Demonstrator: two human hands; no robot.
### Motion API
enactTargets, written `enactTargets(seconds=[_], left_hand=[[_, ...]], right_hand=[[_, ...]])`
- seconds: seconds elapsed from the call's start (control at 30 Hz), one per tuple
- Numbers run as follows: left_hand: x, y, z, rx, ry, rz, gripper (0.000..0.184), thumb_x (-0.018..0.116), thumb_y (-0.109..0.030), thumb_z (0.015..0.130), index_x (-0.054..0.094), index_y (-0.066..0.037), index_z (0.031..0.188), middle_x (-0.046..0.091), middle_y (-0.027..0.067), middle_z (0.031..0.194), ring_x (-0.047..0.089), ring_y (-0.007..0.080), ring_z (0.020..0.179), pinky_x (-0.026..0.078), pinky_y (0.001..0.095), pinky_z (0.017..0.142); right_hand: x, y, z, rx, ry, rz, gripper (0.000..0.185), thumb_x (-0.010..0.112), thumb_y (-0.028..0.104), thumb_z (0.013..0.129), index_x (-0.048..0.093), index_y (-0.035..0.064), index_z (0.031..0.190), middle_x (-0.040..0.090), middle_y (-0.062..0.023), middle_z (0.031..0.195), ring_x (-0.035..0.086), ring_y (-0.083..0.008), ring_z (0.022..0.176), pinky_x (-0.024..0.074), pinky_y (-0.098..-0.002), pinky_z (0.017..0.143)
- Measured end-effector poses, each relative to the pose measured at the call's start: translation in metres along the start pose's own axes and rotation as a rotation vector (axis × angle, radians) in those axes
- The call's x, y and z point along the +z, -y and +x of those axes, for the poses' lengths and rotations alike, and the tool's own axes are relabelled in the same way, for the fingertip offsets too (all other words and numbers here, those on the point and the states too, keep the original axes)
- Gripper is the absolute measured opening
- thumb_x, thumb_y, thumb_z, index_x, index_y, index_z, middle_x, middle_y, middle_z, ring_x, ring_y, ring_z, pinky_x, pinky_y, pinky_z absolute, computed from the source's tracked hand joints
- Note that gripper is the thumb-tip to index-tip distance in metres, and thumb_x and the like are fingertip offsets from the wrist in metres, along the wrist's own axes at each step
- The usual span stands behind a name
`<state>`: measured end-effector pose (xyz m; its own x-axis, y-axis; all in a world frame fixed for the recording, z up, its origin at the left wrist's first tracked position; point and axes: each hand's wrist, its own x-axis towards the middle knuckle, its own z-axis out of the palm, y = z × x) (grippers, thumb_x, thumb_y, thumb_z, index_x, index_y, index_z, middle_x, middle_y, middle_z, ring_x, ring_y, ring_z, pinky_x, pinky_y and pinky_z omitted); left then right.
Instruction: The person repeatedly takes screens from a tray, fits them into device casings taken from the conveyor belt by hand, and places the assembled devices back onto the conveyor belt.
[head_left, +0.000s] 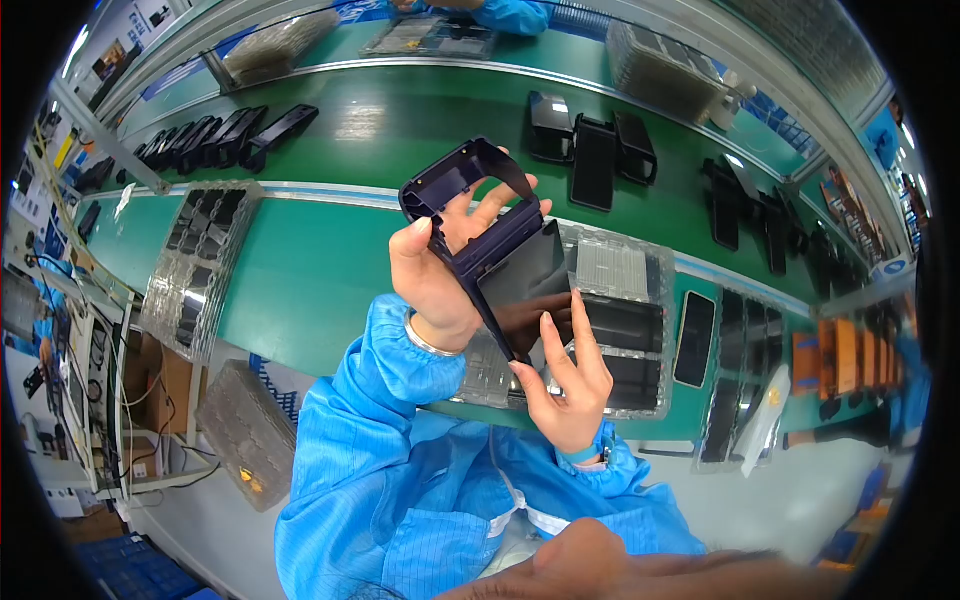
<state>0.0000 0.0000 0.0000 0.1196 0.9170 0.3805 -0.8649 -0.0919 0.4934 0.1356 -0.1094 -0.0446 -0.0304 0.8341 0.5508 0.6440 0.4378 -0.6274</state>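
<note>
A dark plastic housing (468, 185) with an open frame at its upper end is raised above the bench, tilted. My left hand (435, 270) is wrapped round its left edge, with fingers showing through the opening. A glossy black screen panel (530, 285) lies along the housing's lower part. My right hand (570, 385) has its fingertips against the panel's lower right side, fingers spread. Under and behind the hands is a clear plastic tray (650, 400) with black and silvery flat parts in its compartments.
Several black devices (593, 165) stand on the green conveyor (400, 110), with more at its left and right. Another parts tray (195, 265) lies at left. A phone-like device (695, 338) is right of the middle tray. Across the conveyor, a person's blue sleeve (510, 14) shows.
</note>
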Motion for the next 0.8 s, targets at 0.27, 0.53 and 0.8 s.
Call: enactTargets(seconds=[0.27, 0.53, 0.8], left_hand=[[0.003, 0.001, -0.003, -0.005, -0.025, -0.033, 0.077, 0.049, -0.045, 0.08, 0.033, -0.001, 0.14, 0.038, 0.0227, 0.136, 0.045, 0.0406, 0.123, 0.04, 0.0593, 0.101], [0.005, 0.006, -0.007, -0.057, -0.108, 0.031, 0.064, 0.04, -0.046, 0.089, 0.036, -0.005, 0.137, 0.042, 0.0228, 0.135, 0.052, 0.0407, 0.115, 0.048, 0.0519, 0.095], [-0.009, 0.032, -0.026, -0.001, -0.105, 0.526, 0.062, 0.063, 0.012, 0.076, 0.035, 0.003, 0.131, 0.059, 0.0204, 0.117, 0.061, 0.0299, 0.108, 0.051, 0.0387, 0.092]], right_hand=[[-0.003, 0.004, 0.001, 0.0, 0.048, -0.024, 0.054, 0.077, 0.009, 0.066, 0.064, 0.002, 0.117, 0.042, -0.0314, 0.136, 0.051, -0.0444, 0.119, 0.0476, -0.0438, 0.093], [-0.004, 0.005, 0.004, -0.019, 0.052, -0.059, 0.052, 0.077, 0.01, 0.067, 0.064, 0.0026, 0.116, 0.043, -0.0314, 0.135, 0.053, -0.0443, 0.115, 0.0479, -0.0442, 0.091], [0.003, -0.003, 0.003, -0.006, 0.039, -0.221, 0.062, 0.081, 0.023, 0.066, 0.061, 0.0099, 0.123, 0.041, -0.0262, 0.138, 0.048, -0.0433, 0.121, 0.0441, -0.0442, 0.094]])
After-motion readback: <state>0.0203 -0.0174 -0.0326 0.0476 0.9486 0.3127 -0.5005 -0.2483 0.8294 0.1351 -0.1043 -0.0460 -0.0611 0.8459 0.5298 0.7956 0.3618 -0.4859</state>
